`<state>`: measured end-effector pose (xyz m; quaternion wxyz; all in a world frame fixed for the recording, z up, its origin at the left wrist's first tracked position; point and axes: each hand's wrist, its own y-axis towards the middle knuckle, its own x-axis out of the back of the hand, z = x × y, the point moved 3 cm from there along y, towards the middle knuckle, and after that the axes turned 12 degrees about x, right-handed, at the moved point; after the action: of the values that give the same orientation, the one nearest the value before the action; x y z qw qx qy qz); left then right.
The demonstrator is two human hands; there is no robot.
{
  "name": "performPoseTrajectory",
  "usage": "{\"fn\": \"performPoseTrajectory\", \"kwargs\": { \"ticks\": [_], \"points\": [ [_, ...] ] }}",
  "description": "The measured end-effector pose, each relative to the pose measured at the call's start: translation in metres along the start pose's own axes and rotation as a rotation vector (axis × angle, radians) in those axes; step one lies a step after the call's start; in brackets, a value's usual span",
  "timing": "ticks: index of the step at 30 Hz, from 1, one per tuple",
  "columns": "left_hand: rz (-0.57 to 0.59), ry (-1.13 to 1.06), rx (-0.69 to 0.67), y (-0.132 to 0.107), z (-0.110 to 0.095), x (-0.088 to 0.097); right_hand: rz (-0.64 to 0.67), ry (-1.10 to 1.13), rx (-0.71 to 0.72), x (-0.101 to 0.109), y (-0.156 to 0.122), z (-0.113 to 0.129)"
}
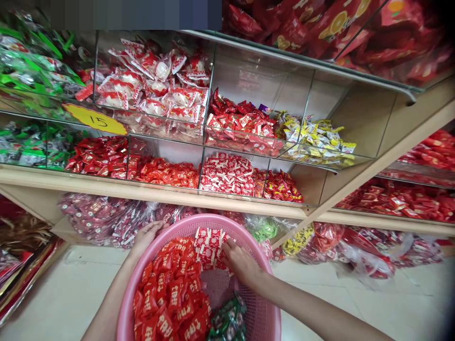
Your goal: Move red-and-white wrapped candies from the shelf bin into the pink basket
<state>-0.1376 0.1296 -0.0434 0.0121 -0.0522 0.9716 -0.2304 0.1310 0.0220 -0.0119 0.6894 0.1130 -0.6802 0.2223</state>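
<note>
A pink plastic basket (pixel 263 308) with perforated walls stands at the bottom centre, before the shelves. My left hand (pixel 149 235) grips it at the far left of its rim; the fingertips are partly hidden behind the rim. Down inside the basket, my right hand (pixel 241 261) has its fingers curled onto a patch of red-and-white wrapped candies (pixel 209 244), and part of what they hold is hidden. Orange-red wrapped candies (pixel 174 293) with gold lettering fill the basket's left side. Dark green wrapped candies (pixel 229 318) lie at its near right.
Clear-fronted bins hold more candies, among them red-and-white ones (pixel 227 174) and orange-red ones (pixel 168 173). A yellow tag (pixel 95 119) reads 15. Bagged candies (pixel 95 215) lie beneath the wooden shelf ledge (pixel 106 187). A slanting wooden divider (pixel 369 161) stands at right.
</note>
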Motion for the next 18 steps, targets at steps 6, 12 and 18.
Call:
{"fn": "performPoseTrajectory", "kwargs": {
  "ticks": [6, 12, 18],
  "points": [
    [0.007, 0.008, 0.008, 0.004, 0.003, 0.001, -0.138, 0.075, -0.004, 0.054, 0.002, -0.007],
    [0.007, -0.023, 0.029, 0.007, 0.004, 0.001, -0.392, 0.016, -0.013, 0.142, 0.034, -0.05],
    [0.009, -0.031, 0.045, 0.008, 0.006, 0.004, -0.417, -0.165, -0.179, 0.174, 0.078, -0.103]
  ]
}}
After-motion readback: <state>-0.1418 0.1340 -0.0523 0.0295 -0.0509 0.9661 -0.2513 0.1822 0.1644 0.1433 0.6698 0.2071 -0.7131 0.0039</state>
